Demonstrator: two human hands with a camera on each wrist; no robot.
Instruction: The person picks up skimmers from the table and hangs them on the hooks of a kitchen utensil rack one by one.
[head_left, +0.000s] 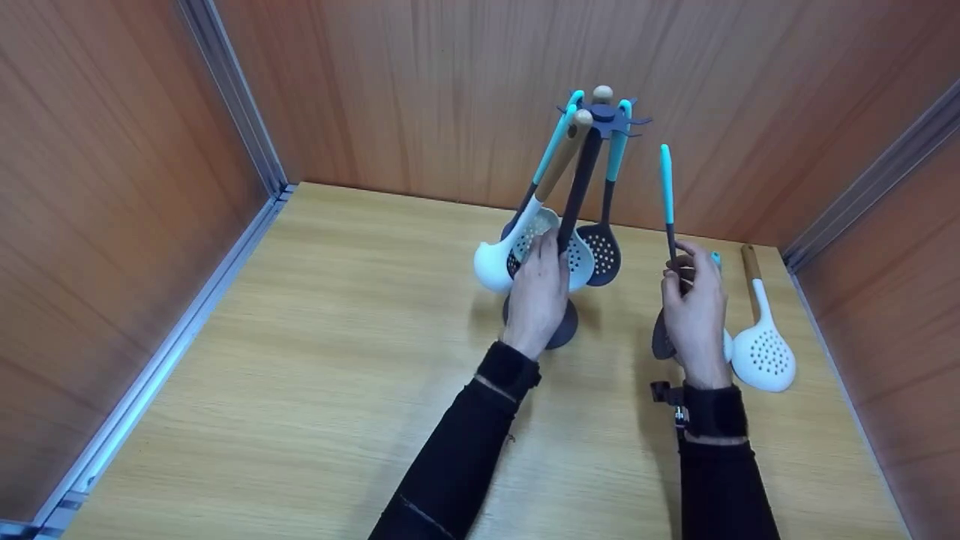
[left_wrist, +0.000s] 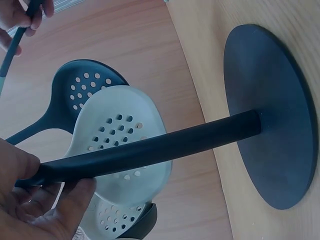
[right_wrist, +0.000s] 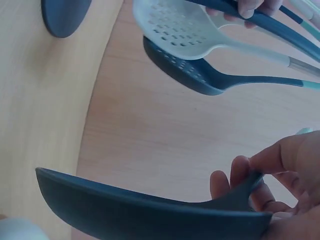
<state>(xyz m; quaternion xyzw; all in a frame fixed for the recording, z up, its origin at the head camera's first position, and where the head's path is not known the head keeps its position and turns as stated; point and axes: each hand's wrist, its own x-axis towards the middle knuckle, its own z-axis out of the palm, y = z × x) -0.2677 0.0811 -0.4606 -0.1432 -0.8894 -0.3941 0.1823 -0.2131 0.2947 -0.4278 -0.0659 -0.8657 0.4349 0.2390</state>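
Left hand (head_left: 536, 296): you grip the dark stand (head_left: 582, 180) by its pole
Right hand (head_left: 699, 319): you pinch the turquoise-handled utensil (head_left: 667, 184) near its dark neck, handle up
Utensil spot: right of the stand, apart from it
White slotted spoon (head_left: 765, 358): on table (head_left: 315, 360), right of your right hand

You're at what looks like a lab booth: a wood-grain back panel (head_left: 412, 112) rises behind the utensil stand (head_left: 579, 187), a left side panel (head_left: 112, 187) and a right side panel (head_left: 900, 300) flank it well apart, metal framing (head_left: 236, 90) runs along their edges, and your wooden tabletop (head_left: 337, 300) spreads beneath the stand.
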